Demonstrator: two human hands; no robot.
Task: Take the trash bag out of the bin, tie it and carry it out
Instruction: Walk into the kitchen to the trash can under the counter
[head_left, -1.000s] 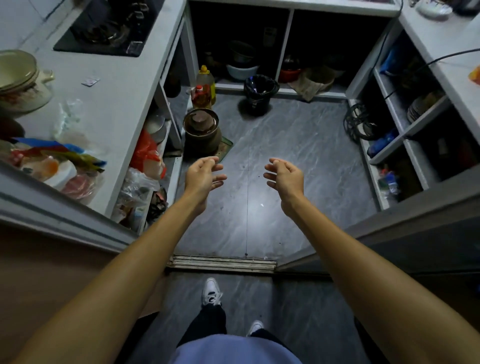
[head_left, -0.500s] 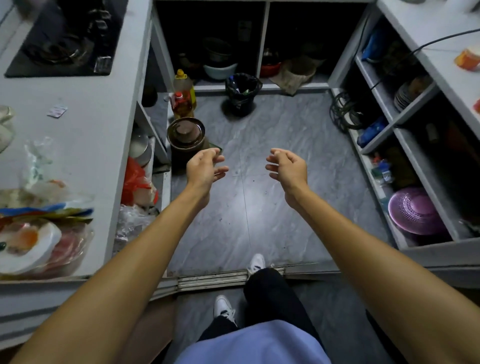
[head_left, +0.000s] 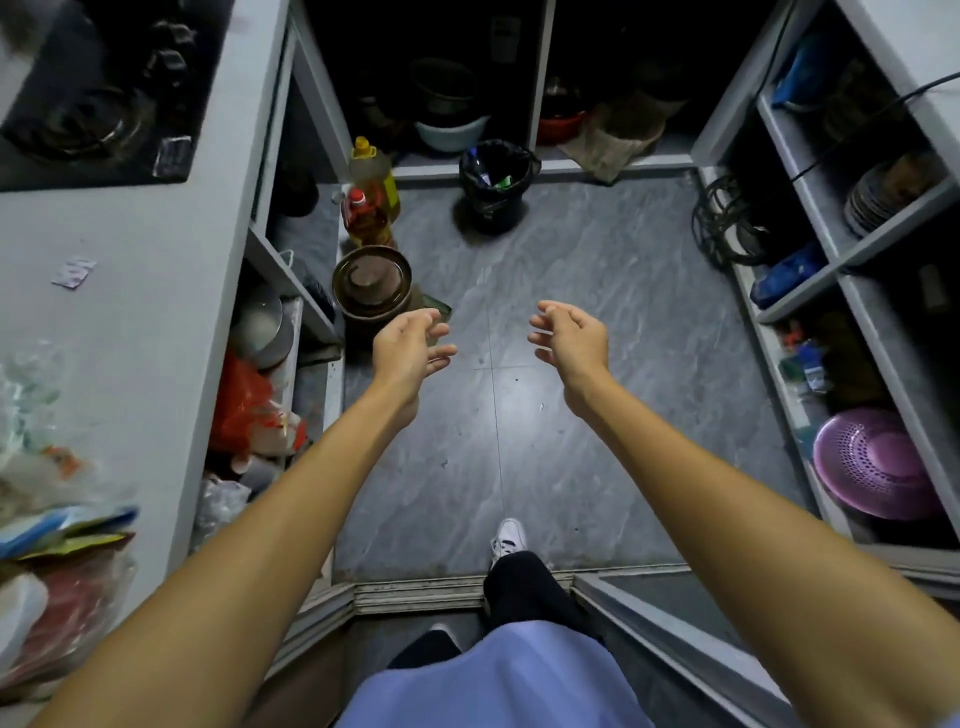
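Across bare floor (head_left: 571, 249), bin (head_left: 493, 182) w/ black bag (head_left: 524, 161) at far shelf; clay pot (head_left: 371, 283), oil bottles (head_left: 371, 192) left. Left hand (head_left: 408, 345), right hand (head_left: 574, 338) loosely open, empty. Bag contents unclear.

I see both forearms bare, no sleeves reaching the wrists, no watch or rings visible. A pale lavender-blue top (head_left: 498, 680) covers my torso, black trousers (head_left: 524, 587) below, and a white lace-up sneaker (head_left: 508, 538) on the forward foot.

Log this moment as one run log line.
stage: approach | left hand: open, empty | right hand: open, empty | trash bag: in bin, untied | bin: far end of floor, ahead
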